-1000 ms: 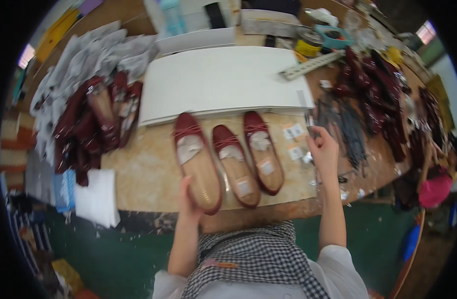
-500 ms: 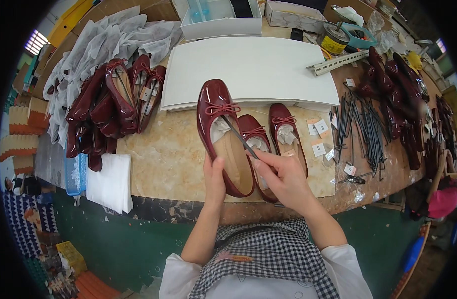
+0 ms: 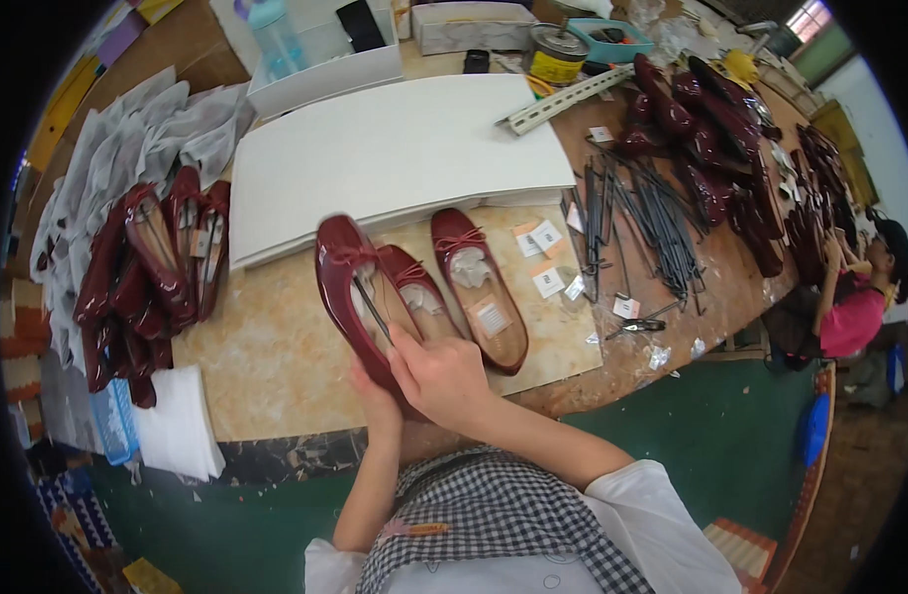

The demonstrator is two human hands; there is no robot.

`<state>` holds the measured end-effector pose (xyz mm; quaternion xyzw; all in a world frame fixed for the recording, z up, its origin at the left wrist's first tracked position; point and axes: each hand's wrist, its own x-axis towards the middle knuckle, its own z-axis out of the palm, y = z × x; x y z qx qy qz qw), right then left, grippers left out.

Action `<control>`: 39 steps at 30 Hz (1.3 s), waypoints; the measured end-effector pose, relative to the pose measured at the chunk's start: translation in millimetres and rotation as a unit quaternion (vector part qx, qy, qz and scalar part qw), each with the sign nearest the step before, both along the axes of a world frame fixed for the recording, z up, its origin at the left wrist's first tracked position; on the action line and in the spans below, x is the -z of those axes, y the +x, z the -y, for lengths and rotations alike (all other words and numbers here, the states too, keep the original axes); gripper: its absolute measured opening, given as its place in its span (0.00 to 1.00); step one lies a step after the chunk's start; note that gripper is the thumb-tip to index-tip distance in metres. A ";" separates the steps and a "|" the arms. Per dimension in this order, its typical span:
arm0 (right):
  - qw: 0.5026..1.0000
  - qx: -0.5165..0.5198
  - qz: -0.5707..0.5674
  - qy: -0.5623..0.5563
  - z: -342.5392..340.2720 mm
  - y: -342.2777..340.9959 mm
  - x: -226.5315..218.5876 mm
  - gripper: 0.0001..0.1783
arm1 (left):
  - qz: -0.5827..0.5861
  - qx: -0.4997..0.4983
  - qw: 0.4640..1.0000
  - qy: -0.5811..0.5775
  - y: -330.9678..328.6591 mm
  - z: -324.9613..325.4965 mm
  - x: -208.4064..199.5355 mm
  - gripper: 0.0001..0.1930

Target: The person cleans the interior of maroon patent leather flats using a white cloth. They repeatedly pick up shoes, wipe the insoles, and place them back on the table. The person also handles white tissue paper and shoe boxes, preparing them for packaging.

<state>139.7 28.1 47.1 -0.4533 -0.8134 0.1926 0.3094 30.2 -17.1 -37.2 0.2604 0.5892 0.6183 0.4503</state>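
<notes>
My left hand (image 3: 377, 401) grips a dark red patent ballet flat (image 3: 337, 292) with a thin bow, holding it by the heel side above the table with its toe pointing away. A thin dark rod (image 3: 373, 309) lies lengthwise inside this shoe. My right hand (image 3: 446, 384) is closed on the rod's near end at the heel, hiding that end and the back of the shoe. Just right of the held shoe, a second flat (image 3: 410, 272) with paper in its toe is partly covered. Beside it rests another flat (image 3: 511, 348), paper-stuffed, with a label on its insole.
White sheets (image 3: 404, 139) are stacked behind the shoes. Red flats (image 3: 157, 247) are heaped at left, more shoes (image 3: 706, 148) at right. Dark rods (image 3: 662, 228) and small stickers (image 3: 547, 281) lie right of the middle. Another person (image 3: 855, 297) sits at far right.
The whole view has swung right, bringing the other person into sight. My right hand has moved toward the shoe's heel, still on the rod; the left keeps its hold.
</notes>
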 end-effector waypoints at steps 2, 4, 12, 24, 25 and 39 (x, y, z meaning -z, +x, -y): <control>0.980 -0.101 -0.069 -0.154 -9.4 19.2 -13.3 0.15 | 0.015 -0.017 0.999 -0.024 -1.3 14.4 4.7 0.39; 0.919 -0.114 -0.188 -0.327 -21.3 54.4 -38.2 0.13 | 0.028 0.017 0.998 -0.051 -22.9 14.8 -12.9 0.29; 0.893 0.353 0.273 -0.066 -125.5 269.5 85.8 0.15 | -0.655 0.068 0.752 -0.024 -39.5 -14.8 -61.7 0.29; 0.960 0.224 -0.034 -0.163 -52.9 177.1 1.9 0.19 | 0.445 0.142 0.880 -0.090 -5.2 -2.5 -16.1 0.35; 0.964 0.144 -0.075 -0.209 -41.2 148.3 -12.3 0.19 | 0.568 0.170 0.805 -0.036 -10.4 -7.7 -27.3 0.36; 0.980 -0.022 -0.128 -0.147 -8.4 28.2 -49.9 0.17 | 0.072 0.124 0.988 0.062 -3.6 -6.6 -33.2 0.30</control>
